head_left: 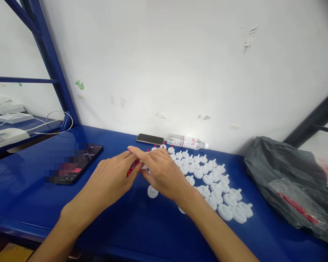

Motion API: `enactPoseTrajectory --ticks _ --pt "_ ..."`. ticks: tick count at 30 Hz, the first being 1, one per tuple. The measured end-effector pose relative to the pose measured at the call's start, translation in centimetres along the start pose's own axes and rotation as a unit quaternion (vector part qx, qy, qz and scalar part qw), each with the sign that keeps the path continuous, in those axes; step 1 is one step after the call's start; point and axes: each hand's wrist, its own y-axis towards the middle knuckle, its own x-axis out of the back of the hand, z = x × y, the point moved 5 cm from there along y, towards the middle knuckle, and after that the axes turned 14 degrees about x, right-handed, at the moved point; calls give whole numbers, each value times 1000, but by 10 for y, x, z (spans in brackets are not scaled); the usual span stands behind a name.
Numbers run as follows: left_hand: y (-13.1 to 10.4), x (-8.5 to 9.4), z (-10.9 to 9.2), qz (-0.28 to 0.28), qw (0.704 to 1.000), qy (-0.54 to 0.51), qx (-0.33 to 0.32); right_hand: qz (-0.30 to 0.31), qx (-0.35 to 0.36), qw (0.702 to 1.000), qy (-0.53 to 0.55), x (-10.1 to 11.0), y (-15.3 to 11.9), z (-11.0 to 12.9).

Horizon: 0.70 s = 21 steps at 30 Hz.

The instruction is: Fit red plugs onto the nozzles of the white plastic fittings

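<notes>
My left hand [112, 171] and my right hand [162, 171] meet above the blue table, fingertips pressed together. Both are closed in a pinch, and the fingers mostly hide what is between them; a bit of white shows there. Small red pieces [130, 170] lie just behind my left fingers. Under my right hand sits a single white round cap-like piece [152, 191]. To the right, several white round pieces with a short stem [208, 179] spread over the table. At the back, a few such pieces [171, 149] have red tips on their stems.
A phone with a lit screen [80, 164] lies at left on the blue table [120, 225]. Against the wall are a dark phone [149, 139] and a plastic bottle [187, 141] on its side. A dark plastic bag [284, 174] with a clear packet [299, 203] occupies the right.
</notes>
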Motion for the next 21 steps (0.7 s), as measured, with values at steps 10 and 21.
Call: enactPoseTrajectory --ticks 10,21 --pt "-1 8 -2 -41 994 -82 54 -84 -15 994 66 14 1 -12" --pt "-7 27 15 1 917 -375 133 -116 33 983 -138 48 -3 -33"
